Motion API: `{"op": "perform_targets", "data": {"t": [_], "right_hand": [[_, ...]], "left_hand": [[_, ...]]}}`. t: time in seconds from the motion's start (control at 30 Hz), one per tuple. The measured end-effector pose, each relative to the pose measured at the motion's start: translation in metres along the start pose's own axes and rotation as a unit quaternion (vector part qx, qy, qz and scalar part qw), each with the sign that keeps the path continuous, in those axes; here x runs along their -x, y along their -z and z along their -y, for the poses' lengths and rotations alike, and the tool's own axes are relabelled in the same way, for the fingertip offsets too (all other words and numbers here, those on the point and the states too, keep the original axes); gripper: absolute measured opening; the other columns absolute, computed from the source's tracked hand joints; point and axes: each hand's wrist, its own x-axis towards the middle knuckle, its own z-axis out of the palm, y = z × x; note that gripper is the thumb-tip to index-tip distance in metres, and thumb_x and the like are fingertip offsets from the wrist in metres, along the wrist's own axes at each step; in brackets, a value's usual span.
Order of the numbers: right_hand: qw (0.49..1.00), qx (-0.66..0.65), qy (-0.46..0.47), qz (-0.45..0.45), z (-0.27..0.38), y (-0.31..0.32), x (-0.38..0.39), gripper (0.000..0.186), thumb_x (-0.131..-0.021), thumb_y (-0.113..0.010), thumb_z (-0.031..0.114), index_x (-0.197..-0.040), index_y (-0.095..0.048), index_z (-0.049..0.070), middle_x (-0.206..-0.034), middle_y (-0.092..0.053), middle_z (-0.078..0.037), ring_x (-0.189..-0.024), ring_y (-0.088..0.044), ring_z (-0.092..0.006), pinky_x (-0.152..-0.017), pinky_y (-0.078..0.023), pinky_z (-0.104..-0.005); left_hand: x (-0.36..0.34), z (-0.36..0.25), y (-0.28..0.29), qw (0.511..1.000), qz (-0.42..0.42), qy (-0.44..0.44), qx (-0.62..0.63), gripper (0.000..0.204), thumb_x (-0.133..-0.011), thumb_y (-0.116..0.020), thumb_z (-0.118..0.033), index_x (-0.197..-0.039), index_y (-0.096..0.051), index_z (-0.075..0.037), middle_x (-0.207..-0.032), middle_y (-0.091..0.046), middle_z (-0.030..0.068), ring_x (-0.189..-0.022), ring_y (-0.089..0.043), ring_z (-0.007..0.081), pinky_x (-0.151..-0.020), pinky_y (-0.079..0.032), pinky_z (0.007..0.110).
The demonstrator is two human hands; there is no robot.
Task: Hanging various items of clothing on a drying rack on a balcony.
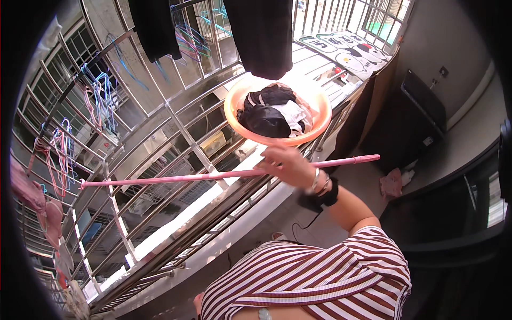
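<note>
My right hand [288, 165], with bracelets and a black band at its wrist, is closed around a long pink pole [186, 178]. The pole lies nearly level across the view, and its thin tip reaches the window bars at the left. Just beyond the hand, a peach-coloured basin [233, 118] rests on the railing ledge. Dark and white clothes [269, 114] are heaped inside it. Of my left hand [198, 302], only a bit of skin shows at the lower edge beside my striped top; its fingers are hidden.
Dark garments [261, 37] hang above the basin. Coloured hangers [104, 96] hang along the metal bars at the left, near pink garments [50, 218]. A black appliance [405, 125] stands by the right wall, with a pink bag [391, 184] on the floor.
</note>
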Motion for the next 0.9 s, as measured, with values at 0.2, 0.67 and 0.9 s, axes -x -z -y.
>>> {"op": "perform_targets", "data": {"t": [0.2,0.67,0.9], "right_hand": [[0.951,0.294,-0.069,0.073,-0.059,0.072,-0.067,0.052,-0.070,-0.064,0.033,-0.111,-0.049,0.004,-0.099,-0.057,-0.018,-0.097,-0.053,-0.0299,-0.090,-0.035,-0.0388],[0.903,-0.393,-0.159,-0.071,-0.078,0.085,-0.097,0.029,-0.072,-0.044,-0.009,-0.100,-0.052,-0.003,-0.087,-0.060,-0.010,-0.072,-0.059,-0.0125,-0.065,-0.049,-0.0208],[0.870,-0.445,-0.199,-0.068,-0.079,0.114,-0.089,0.023,-0.080,-0.043,-0.002,-0.102,-0.050,-0.004,-0.089,-0.059,-0.011,-0.076,-0.059,-0.0140,-0.067,-0.048,-0.0218]], "left_hand": [[0.005,0.019,-0.021,1.000,0.004,-0.004,-0.022,0.029,-0.081,-0.057,-0.029,-0.086,-0.055,-0.001,-0.068,-0.055,0.0063,-0.058,-0.053,0.0170,-0.054,-0.044,0.029],[0.063,0.010,-0.067,1.000,-0.014,0.016,-0.013,0.030,-0.080,-0.057,-0.025,-0.092,-0.057,0.003,-0.077,-0.061,0.0091,-0.068,-0.056,0.0171,-0.064,-0.046,0.028],[0.144,-0.105,-0.069,0.993,0.036,-0.088,0.062,0.021,-0.082,-0.056,-0.017,-0.094,-0.054,-0.001,-0.074,-0.055,0.0039,-0.062,-0.052,0.0118,-0.053,-0.044,0.023]]}}
